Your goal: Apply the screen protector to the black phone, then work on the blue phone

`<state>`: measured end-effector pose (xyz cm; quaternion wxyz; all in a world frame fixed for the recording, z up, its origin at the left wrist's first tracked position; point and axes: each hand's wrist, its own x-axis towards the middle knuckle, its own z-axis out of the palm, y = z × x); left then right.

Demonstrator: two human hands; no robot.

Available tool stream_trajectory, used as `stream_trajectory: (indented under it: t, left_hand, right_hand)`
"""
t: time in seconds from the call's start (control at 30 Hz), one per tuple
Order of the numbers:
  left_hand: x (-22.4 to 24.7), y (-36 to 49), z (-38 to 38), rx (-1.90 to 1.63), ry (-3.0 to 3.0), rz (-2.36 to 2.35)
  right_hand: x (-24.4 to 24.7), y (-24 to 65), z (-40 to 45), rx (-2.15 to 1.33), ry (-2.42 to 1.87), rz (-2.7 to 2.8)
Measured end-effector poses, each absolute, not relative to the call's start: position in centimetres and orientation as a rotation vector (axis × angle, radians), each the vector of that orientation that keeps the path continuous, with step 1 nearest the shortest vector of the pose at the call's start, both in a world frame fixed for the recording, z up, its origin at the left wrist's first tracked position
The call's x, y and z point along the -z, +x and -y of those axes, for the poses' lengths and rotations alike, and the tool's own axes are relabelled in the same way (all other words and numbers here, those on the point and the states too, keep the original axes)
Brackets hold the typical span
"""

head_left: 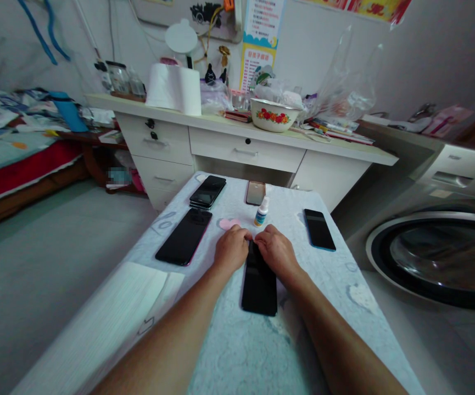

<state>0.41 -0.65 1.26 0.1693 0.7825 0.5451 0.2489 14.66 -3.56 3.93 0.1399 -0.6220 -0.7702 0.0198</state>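
Observation:
A black smartphone [260,282] lies screen up on the cloth-covered table, its near end toward me. At its far end my left hand [233,249] is closed over the left corner, fingertips pressed together. My right hand [276,249] is curled over the right corner, close to the left one. Whatever the fingertips pinch is hidden by the hands. Just beyond them stands a small white bottle [261,212] with a blue label, beside pink round pads [229,224].
A larger phone [184,237] and a stack of phones [207,191] lie on the left. Another phone [319,229] lies on the right, and one in a brownish case [256,192] at the back. A desk [245,148] stands behind, a washing machine [447,181] at right.

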Motion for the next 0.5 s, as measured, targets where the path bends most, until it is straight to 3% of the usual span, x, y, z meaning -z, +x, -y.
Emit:
stream_trajectory:
  t: [0.5]
  left_hand:
    - [-1.09,0.37,0.38,-0.821,2.186,-1.520]
  right_hand:
    - [-4.36,14.04,3.55,-0.104,-1.721,2.282]
